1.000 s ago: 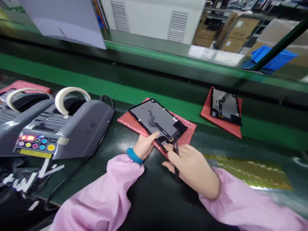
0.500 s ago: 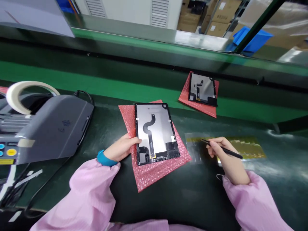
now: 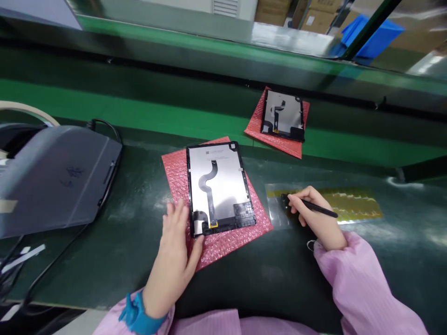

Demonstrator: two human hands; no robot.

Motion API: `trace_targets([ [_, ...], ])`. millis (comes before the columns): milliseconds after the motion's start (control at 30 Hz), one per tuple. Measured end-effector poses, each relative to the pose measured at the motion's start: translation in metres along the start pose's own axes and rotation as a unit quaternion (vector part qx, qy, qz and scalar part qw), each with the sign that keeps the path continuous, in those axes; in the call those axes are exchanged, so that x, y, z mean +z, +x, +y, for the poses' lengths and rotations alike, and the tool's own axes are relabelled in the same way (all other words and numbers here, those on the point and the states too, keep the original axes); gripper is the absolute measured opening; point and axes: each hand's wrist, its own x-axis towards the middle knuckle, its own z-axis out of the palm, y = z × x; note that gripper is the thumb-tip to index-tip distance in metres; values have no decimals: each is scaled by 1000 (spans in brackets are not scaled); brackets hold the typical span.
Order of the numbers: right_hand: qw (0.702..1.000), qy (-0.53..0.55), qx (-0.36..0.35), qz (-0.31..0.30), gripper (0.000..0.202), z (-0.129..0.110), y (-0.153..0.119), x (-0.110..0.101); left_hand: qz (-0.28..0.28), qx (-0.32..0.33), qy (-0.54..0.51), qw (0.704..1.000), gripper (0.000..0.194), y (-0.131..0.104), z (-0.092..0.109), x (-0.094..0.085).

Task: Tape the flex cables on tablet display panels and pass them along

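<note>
A display panel (image 3: 226,186), with a dark curved flex cable on its silver back, lies on a red bubble-wrap bag (image 3: 223,246) in the middle. At its lower left corner rests my left hand (image 3: 174,256), fingers spread over the edge of the bag and thumb by the panel's corner. My right hand (image 3: 310,211) grips black tweezers (image 3: 321,209), their tip down at the left part of a clear sheet with yellow film strips (image 3: 356,204). The tips are partly hidden by my fingers.
A second panel (image 3: 288,116) lies on another red bubble-wrap bag (image 3: 253,124) at the back. On the left stands a grey machine (image 3: 66,177) with a cable beside it. A green ledge (image 3: 157,42) runs along the back, with cardboard boxes (image 3: 317,21) and a blue bin (image 3: 373,35) beyond.
My left hand has let go of the panel and bag edge and moved down, fingers now spread. The tweezers remain in my right hand over the film sheet. The view has shifted slightly.
</note>
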Motion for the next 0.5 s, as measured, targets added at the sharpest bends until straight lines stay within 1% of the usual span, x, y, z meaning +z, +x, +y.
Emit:
trace_targets([
  [67, 1000, -7, 5, -3, 44, -1, 1, 0, -22, 33, 44, 998, 75, -5, 2, 4],
  [167, 1000, -10, 9, 1, 45, -2, 2, 0, -34, 53, 90, 994, 72, -7, 5, 10],
  [400, 999, 2, 13, 32, 45, -3, -3, 6, -26, 54, 117, 991, 72, -7, 10, 16],
  [500, 999, 23, -3, 44, 41, -3, -6, 7, -25, 49, 107, 993, 72, -11, 12, 18],
])
